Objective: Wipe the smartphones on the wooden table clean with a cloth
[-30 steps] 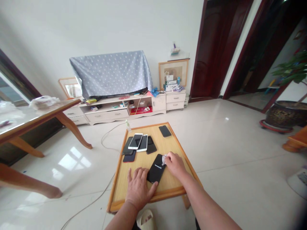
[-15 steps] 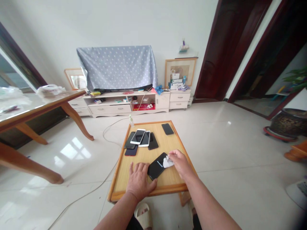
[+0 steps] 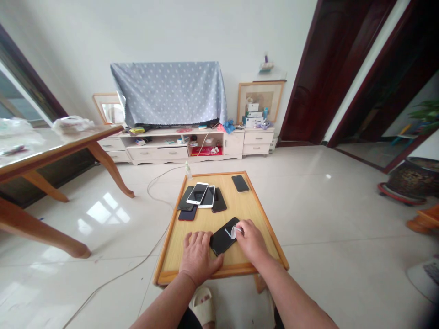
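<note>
A black smartphone [image 3: 220, 241] with white lettering on its lit screen lies slanted near the front of the small wooden table [image 3: 254, 214]. My left hand [image 3: 199, 255] rests flat on the tabletop, its fingers stretched out and its thumb and fingertips against the phone's left and lower edges. Pinched in my right hand [image 3: 250, 240] is a crumpled white tissue [image 3: 234, 231], pressed on the screen's right part. Further back are two overlapping white phones [image 3: 197, 193], beside and on top of several dark ones. Another dark phone [image 3: 240, 183] lies alone at the back right.
A small clear bottle [image 3: 188, 171] with a greenish top stands at the table's far left corner. A cable [image 3: 133, 269] runs over the tiled floor to the left. Beyond stand a larger wooden table [image 3: 103, 137] and a white TV cabinet [image 3: 161, 155].
My right hand has moved slightly left with the tissue, which now covers part of the screen's lettering. My left hand stays beside the phone. The view has shifted slightly.
</note>
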Demonstrator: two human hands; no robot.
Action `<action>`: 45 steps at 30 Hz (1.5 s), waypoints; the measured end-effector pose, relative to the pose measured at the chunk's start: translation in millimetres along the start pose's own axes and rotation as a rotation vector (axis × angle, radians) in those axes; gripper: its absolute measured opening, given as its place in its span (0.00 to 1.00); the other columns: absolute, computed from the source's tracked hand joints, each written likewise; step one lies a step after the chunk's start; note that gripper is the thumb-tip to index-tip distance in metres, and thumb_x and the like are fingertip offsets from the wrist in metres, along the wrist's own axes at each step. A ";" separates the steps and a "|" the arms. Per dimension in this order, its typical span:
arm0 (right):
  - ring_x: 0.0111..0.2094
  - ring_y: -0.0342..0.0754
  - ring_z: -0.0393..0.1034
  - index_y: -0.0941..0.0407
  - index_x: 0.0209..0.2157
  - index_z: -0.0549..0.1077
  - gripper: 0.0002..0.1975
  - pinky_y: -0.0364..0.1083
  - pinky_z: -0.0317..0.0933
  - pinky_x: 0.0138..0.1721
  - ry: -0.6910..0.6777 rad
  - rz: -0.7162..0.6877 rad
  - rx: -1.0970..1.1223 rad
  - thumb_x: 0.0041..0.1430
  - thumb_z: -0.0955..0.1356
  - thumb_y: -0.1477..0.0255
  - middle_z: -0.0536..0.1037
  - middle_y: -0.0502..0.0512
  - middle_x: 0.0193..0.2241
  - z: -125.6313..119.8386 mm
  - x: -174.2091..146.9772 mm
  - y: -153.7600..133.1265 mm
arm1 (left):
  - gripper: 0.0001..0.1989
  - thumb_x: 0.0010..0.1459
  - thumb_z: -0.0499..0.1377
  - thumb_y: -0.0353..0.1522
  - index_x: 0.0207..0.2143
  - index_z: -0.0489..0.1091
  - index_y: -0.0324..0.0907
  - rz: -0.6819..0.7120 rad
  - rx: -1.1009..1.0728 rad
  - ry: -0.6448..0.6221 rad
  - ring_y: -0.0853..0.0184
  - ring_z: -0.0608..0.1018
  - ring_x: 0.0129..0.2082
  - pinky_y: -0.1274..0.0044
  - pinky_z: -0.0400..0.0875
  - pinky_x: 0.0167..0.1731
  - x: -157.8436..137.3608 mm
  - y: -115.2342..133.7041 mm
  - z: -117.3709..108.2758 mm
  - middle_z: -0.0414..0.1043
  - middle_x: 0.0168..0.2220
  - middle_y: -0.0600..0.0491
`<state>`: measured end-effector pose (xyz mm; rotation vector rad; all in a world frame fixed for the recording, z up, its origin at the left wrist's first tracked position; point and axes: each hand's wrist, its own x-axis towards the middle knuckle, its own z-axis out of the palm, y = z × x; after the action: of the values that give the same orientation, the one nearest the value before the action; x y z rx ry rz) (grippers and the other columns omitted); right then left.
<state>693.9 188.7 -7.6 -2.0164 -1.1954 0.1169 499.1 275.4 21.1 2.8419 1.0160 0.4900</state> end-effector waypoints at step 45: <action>0.69 0.63 0.40 0.43 0.61 0.66 0.23 0.76 0.25 0.60 -0.196 -0.004 -0.296 0.71 0.53 0.60 0.65 0.50 0.63 -11.3 -21.5 -27.0 | 0.28 0.50 0.62 0.43 0.52 0.64 0.43 0.005 -0.085 0.006 0.54 0.71 0.50 0.62 0.58 0.55 -3.2 -8.2 8.2 0.72 0.47 0.46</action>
<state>667.7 172.5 11.8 -2.3010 -1.4064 0.1460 494.5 280.0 11.0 2.7704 0.9650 0.5297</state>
